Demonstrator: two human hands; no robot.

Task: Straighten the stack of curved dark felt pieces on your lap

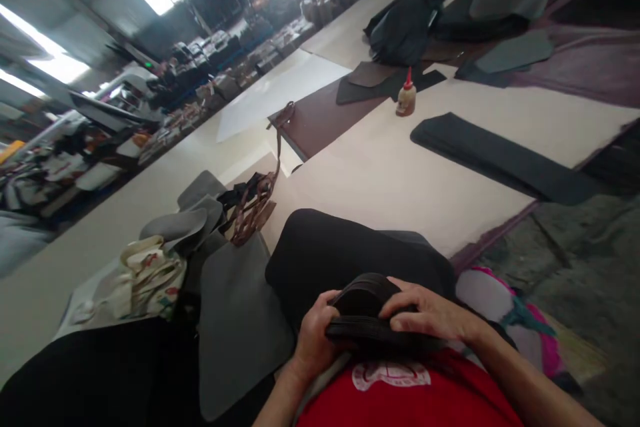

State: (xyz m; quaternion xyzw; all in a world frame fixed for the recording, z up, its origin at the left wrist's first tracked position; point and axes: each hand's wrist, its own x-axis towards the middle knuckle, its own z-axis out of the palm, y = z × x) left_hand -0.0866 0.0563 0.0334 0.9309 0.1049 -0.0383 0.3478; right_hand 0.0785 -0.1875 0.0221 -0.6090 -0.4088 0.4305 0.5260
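Close to my red shirt, both hands grip a bent stack of thin black sheet pieces (367,293); whether they are leather or fabric I cannot tell. My left hand (317,330) is closed around the stack's left end, the thumb near its upper edge. At the right end, my right hand (423,310) curls its fingers over the pieces. Just beyond the hands lies a large black rounded piece (345,247) on the table. A grey flat panel (240,327) lies to the left of it.
On the pale table (360,167) stands a glue bottle (407,97) with a red tip. Right of it lies a long dark strip stack (495,157). Brown strips (255,203) lie tangled at left near a patterned cloth (150,280). A black bundle (405,23) sits farther back.
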